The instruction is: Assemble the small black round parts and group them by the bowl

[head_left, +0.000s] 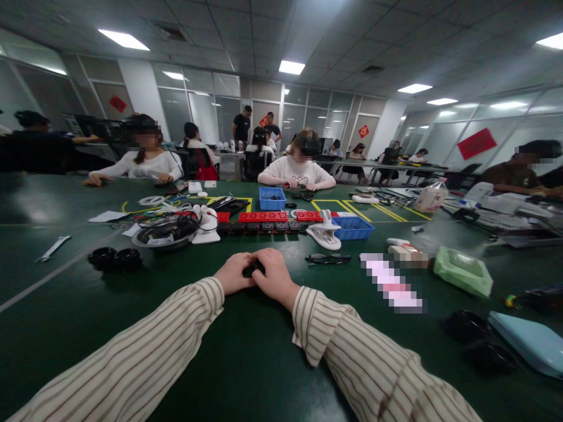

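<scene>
My left hand [236,274] and my right hand [275,274] meet low over the green table [246,357], in front of me. Both are closed around a small black object [254,269], most of it covered by the fingers, so its kind cannot be made out. Just beyond the hands runs a row of red and black blocks [263,223]. To the right of my right hand lies a pair of dark-framed glasses [328,258], with a white clip stand [324,233] behind it.
Left stand a metal bowl [152,241] of black cables, black round parts [115,259] and a wrench [53,248]. Blue bins [272,199] sit farther back. Right lie a green wipes pack [463,271] and a light blue case [528,343]. A person [297,167] sits opposite.
</scene>
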The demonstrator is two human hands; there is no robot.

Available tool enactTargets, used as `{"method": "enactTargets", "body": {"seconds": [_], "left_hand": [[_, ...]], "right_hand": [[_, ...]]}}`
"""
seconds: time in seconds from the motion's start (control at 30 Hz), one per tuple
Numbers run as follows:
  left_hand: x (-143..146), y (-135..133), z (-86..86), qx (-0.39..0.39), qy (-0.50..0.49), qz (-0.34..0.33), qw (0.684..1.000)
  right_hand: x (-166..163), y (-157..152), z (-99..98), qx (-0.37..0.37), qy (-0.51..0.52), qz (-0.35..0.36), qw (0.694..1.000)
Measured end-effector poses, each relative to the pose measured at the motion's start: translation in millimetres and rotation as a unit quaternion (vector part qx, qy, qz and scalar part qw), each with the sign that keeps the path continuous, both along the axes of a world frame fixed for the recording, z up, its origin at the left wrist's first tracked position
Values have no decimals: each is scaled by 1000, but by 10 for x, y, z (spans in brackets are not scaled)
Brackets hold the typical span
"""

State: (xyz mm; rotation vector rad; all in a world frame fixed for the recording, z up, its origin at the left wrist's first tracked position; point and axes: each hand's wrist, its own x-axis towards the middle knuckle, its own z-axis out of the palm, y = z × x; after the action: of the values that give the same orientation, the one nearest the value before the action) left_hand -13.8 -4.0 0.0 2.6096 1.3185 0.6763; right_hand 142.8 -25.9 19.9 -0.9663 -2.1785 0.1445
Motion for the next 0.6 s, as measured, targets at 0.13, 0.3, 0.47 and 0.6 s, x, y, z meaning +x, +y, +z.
{"method": "enactTargets", "body": {"seconds": [0.13, 0.3, 0.47, 0.6], "left_hand": [[16, -34, 16, 11, -17, 17, 1000], [57, -81, 44, 29, 8, 46, 999], [65, -73, 59, 29, 29, 38, 998], [51, -59, 54, 12, 8, 31, 999]], "right_hand": [[-10, 1, -18, 3, 38, -49, 998], [-25, 10, -31, -21, 7, -136, 990], [-29, 17, -5, -33, -91, -150, 984], [5, 56, -6, -39, -100, -105, 989]]}}
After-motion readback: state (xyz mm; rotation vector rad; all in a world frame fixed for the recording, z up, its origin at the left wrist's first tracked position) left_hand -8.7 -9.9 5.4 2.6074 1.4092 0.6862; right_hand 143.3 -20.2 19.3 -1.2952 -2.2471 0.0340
